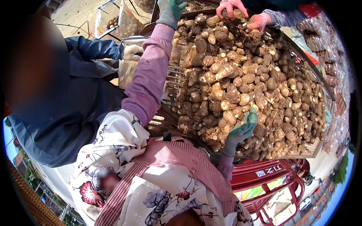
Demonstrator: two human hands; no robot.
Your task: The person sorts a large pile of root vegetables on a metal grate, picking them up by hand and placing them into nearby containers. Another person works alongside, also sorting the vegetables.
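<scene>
A large heap of taro corms (243,84), brown, hairy and partly soil-covered, lies before me on a slatted sorting table (176,74). My left hand (170,12), in a grey glove with green-coated fingers, reaches over the table's far left side. The top rim of the picture cuts off its fingertips, so I cannot tell whether it holds anything. Low over the near edge of the heap is my right hand (240,130) in a matching glove. Its fingers are stretched out and nothing shows in it; whether the fingertips touch a corm is unclear.
Across the table, a co-worker's pink-gloved hands (232,10) grip a rooty taro clump (253,36). At left, another person's white-gloved hand (132,52) is at a clear plastic bag (127,70). A framed bag (117,24) holds corms. Filled bags (333,67) and a red cargo tricycle (261,173) stand at right.
</scene>
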